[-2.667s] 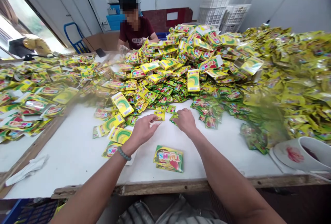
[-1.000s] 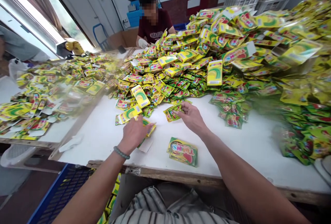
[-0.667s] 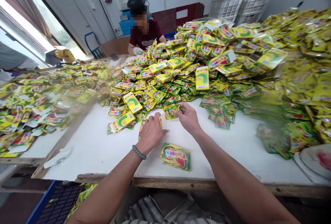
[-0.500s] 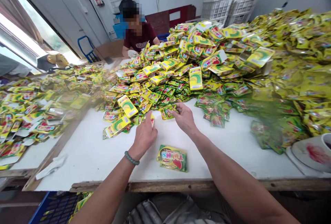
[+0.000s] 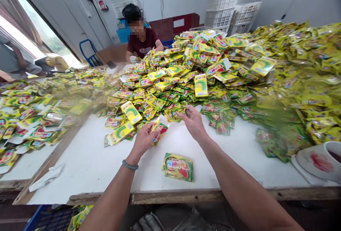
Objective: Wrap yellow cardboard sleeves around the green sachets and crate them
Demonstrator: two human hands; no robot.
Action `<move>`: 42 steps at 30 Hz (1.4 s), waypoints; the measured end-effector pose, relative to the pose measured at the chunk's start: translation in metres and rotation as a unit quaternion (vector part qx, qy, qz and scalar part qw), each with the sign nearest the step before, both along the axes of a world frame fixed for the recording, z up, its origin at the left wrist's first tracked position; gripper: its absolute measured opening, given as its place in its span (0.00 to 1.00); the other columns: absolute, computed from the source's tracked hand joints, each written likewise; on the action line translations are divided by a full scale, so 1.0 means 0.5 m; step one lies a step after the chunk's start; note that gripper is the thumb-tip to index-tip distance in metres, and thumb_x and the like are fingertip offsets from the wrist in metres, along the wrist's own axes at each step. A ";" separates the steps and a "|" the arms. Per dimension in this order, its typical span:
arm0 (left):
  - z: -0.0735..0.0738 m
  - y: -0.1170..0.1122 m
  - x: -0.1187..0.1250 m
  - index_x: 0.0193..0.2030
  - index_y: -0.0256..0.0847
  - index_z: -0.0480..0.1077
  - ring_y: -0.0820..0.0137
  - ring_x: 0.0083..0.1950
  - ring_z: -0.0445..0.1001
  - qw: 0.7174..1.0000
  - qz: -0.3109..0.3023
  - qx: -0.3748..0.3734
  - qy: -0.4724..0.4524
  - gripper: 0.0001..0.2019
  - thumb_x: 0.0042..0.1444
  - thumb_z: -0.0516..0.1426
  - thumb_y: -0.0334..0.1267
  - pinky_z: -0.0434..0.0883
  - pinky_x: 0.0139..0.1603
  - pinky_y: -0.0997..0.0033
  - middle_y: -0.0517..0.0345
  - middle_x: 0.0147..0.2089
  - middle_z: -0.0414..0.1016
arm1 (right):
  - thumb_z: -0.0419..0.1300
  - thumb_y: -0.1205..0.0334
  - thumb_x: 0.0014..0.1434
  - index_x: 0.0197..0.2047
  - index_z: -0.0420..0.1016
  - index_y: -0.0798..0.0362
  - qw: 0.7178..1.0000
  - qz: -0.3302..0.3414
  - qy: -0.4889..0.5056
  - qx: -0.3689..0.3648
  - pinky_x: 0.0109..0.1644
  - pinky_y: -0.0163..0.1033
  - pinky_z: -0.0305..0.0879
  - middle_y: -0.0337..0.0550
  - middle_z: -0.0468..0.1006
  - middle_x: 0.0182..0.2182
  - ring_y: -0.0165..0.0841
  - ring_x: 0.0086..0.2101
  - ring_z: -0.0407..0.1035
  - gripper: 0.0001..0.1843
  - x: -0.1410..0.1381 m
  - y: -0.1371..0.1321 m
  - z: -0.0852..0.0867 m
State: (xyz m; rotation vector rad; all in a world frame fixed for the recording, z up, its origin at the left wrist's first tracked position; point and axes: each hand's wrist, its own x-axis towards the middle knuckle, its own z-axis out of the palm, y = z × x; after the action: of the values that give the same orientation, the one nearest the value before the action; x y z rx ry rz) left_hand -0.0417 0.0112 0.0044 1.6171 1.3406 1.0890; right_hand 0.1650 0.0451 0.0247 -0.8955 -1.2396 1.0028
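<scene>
While loose boxes [image 5: 44, 134] fill 9 o'clock, a tissue [image 5: 48, 177] lies at 8 on the table [image 5: 93, 152]. Co-worker [image 5: 142, 42] sits at 11. Left hand [image 5: 144, 141], bracelet [image 5: 130, 165] at the wrist, is at 7, thumb and fingers clamped on a box [image 5: 159, 131], tilted, white flap [image 5: 163, 119] pointing toward 1. Packets [image 5: 173, 114] sit at 2 o'clock from that box, near it. Flat boxes [image 5: 178, 167], stacked, lie at 6, print upside down. Box heap [image 5: 173, 70] rises at 12 to 1. Right hand [image 5: 195, 122], at 4, has thumb and fingers seemingly pinched on the packets' right end; fingers overlap them, count unclear. Packet heap [image 5: 301, 85] fills 3 o'clock; flowered cup [image 5: 317, 161] stands at 4, near the front edge.
</scene>
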 end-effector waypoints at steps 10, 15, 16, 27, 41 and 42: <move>-0.006 -0.009 0.025 0.46 0.37 0.74 0.71 0.38 0.74 0.981 -0.090 -0.108 -0.134 0.21 0.51 0.65 0.51 0.71 0.40 0.73 0.54 0.41 0.78 | 0.61 0.58 0.56 0.37 0.75 0.53 0.960 0.053 -0.274 0.016 0.42 0.37 0.64 0.41 0.76 0.33 0.34 0.36 0.69 0.08 -0.001 -0.011 -0.011; -0.005 -0.007 0.037 0.46 0.36 0.74 0.70 0.39 0.76 0.975 -0.075 -0.108 -0.177 0.21 0.49 0.66 0.48 0.71 0.42 0.72 0.53 0.42 0.78 | 0.64 0.63 0.53 0.45 0.75 0.51 0.965 -0.003 -0.262 0.009 0.40 0.37 0.63 0.41 0.77 0.36 0.33 0.35 0.69 0.14 -0.020 -0.023 -0.010; -0.004 -0.006 0.040 0.46 0.36 0.74 0.69 0.39 0.76 0.973 -0.068 -0.111 -0.192 0.22 0.48 0.67 0.48 0.72 0.42 0.72 0.53 0.41 0.79 | 0.64 0.63 0.54 0.45 0.75 0.52 0.970 -0.020 -0.243 0.004 0.39 0.37 0.64 0.40 0.77 0.35 0.32 0.33 0.69 0.14 -0.021 -0.026 -0.009; 0.003 -0.013 0.046 0.43 0.35 0.75 0.71 0.33 0.76 0.951 -0.011 -0.110 -0.287 0.25 0.41 0.71 0.47 0.72 0.38 0.73 0.56 0.36 0.78 | 0.65 0.64 0.57 0.34 0.80 0.50 0.938 -0.033 -0.333 0.089 0.54 0.47 0.56 0.43 0.81 0.36 0.39 0.46 0.69 0.01 -0.038 -0.050 0.007; -0.001 -0.023 0.047 0.39 0.35 0.73 0.73 0.29 0.74 0.936 0.016 -0.128 -0.327 0.25 0.37 0.72 0.47 0.72 0.33 0.74 0.58 0.31 0.77 | 0.67 0.62 0.56 0.31 0.80 0.50 0.958 0.060 -0.280 0.018 0.55 0.49 0.56 0.43 0.79 0.35 0.42 0.50 0.65 0.03 -0.044 -0.048 -0.003; 0.001 -0.022 0.048 0.40 0.36 0.73 0.73 0.29 0.74 0.936 0.018 -0.124 -0.329 0.24 0.38 0.72 0.47 0.71 0.33 0.74 0.58 0.31 0.77 | 0.67 0.61 0.56 0.31 0.80 0.49 0.957 0.045 -0.285 0.022 0.55 0.50 0.56 0.43 0.79 0.35 0.42 0.49 0.64 0.03 -0.044 -0.049 -0.002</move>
State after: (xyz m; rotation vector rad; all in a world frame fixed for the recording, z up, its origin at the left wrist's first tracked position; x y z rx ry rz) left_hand -0.0177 0.0000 0.0049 0.9184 1.0014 1.2733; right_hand 0.1431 0.0206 0.0236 -1.1480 -1.7923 0.8044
